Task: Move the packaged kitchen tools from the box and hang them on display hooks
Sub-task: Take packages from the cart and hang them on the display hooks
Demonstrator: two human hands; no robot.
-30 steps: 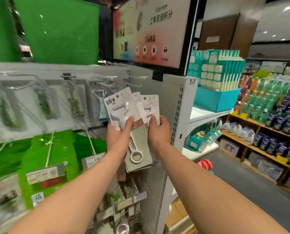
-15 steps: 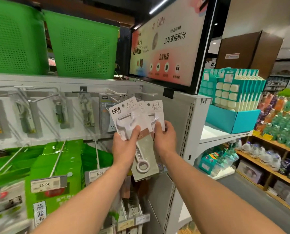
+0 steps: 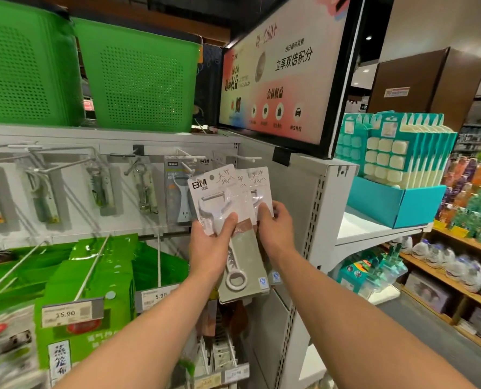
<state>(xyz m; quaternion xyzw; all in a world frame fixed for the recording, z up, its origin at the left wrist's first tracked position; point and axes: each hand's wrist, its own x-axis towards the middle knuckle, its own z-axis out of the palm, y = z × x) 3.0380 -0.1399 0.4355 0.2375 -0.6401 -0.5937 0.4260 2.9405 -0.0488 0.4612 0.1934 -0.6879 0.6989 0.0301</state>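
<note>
I hold a fan of packaged peelers (image 3: 219, 197) in front of the white hook panel. Each pack is a white and grey card with a clear blister over a white peeler. My left hand (image 3: 211, 248) grips the front pack, thumb across the blister. My right hand (image 3: 275, 228) pinches the packs behind it at their right edge. Bare white display hooks (image 3: 189, 160) stick out of the panel just above and behind the card tops. One more packaged peeler (image 3: 177, 192) hangs on a hook to the left. The box is not in view.
Corkscrews and openers (image 3: 144, 186) hang on hooks further left. Green baskets (image 3: 138, 80) stand on the top shelf. Green packs with price tags (image 3: 72, 313) hang below. An advert screen (image 3: 284, 71) juts out overhead, and a teal carton of sponges (image 3: 393, 169) sits on the right shelf.
My view has tilted up and closer to the panel. Both hands have lifted the fanned packs a little higher towards the bare hooks, keeping the same grip.
</note>
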